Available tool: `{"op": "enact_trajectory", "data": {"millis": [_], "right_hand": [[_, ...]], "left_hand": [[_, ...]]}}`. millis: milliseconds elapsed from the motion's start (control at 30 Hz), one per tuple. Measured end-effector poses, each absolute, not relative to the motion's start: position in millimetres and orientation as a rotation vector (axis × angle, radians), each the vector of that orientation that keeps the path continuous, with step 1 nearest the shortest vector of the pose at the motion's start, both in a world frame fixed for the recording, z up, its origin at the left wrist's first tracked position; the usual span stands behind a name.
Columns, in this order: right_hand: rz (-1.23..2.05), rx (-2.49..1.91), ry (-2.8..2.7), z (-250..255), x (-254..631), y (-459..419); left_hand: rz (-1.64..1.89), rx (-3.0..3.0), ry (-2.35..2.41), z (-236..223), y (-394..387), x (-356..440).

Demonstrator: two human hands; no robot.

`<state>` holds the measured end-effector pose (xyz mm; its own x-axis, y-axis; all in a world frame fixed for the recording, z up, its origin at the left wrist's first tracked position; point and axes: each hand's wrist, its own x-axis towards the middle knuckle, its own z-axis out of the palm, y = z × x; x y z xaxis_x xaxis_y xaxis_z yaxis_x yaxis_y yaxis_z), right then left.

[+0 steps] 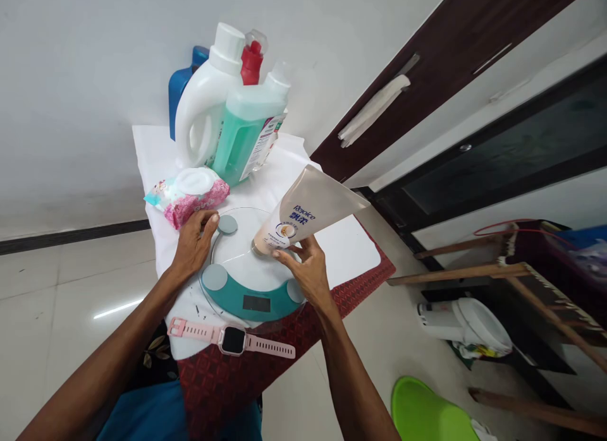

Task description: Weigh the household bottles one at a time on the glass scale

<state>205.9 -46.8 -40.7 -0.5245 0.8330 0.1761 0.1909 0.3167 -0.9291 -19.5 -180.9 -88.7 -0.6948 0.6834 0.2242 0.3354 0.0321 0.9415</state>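
Observation:
My right hand (308,267) grips the lower part of a beige Rejoice tube (315,204). The tube leans to the right, its cap end down at the glass of a round bathroom scale (258,280) with a teal band and a dark display. At the scale's left edge, my left hand (194,242) rests with loosely bent fingers around nothing I can see. Its fingertips are close to a pink and white pack of wipes (190,191); whether they touch it is unclear. A pink-strapped smartwatch (232,340) lies in front of the scale.
Behind the scale stand a white jug (208,100), a green liquid bottle (249,128), a red-topped bottle (251,63) and a blue container (179,93). White sheeting (353,251) covers part of a red patterned cloth (374,273). A green tub (427,416) and a wooden frame (455,275) are right.

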Motion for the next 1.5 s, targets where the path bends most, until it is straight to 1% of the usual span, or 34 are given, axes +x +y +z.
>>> {"op": "enact_trajectory", "data": {"millis": [133, 233, 333, 467, 633, 733, 833, 1000, 1167, 1267, 1333, 1400, 1433, 1500], "right_hand": [[1.188, -0.983, -1.943, -40.4, 189.7, -47.0], [1.145, -0.960, -1.954, -37.4, 179.4, -29.2], [1.063, -0.948, -1.861, -33.8, 162.5, 10.6], [0.926, -0.984, -1.821, -36.3, 123.6, 86.6], [0.847, -1.171, -1.699, -44.8, 65.3, 172.8], [0.859, -1.171, -1.689, -50.4, 36.2, 202.4], [0.894, -1.157, -1.713, -58.1, 15.9, 214.3], [0.933, -1.161, -1.764, -67.1, 4.9, 215.7], [0.973, -1.187, -1.804, -64.0, 16.2, 210.2], [0.935, -1.226, -1.776, -56.1, 33.3, 189.3], [0.852, -1.219, -1.746, -47.3, 49.3, 160.6], [0.750, -1.125, -1.760, -34.8, 65.4, 120.0], [0.679, -0.964, -1.855, -27.3, 71.4, 96.6], [0.639, -0.608, -2.142, -10.9, 74.9, 48.5]], "left_hand": [[1.701, 1.031, 2.025, -86.9, -180.8, -19.2], [1.689, 1.027, 2.034, -86.3, -180.1, -19.0], [1.697, 1.014, 2.034, -86.8, -179.3, -18.3], [1.711, 0.972, 2.030, -86.6, -178.4, -16.5], [1.691, 0.930, 2.035, -84.0, -177.5, -14.4], [1.667, 0.913, 2.057, -82.5, -176.9, -13.7], [1.657, 0.909, 2.068, -81.5, -176.4, -13.1], [1.657, 0.900, 2.063, -80.9, -176.7, -12.4], [1.689, 0.910, 2.033, -83.3, -177.0, -12.0], [1.722, 0.918, 2.009, -86.0, -176.8, -11.5], [1.743, 0.914, 1.992, -87.8, -176.7, -11.2], [1.766, 0.913, 1.965, -89.7, -176.7, -11.2], [1.779, 0.917, 1.950, -90.7, -176.8, -11.4], [1.795, 0.944, 1.931, -93.2, -177.1, -12.0]]}}
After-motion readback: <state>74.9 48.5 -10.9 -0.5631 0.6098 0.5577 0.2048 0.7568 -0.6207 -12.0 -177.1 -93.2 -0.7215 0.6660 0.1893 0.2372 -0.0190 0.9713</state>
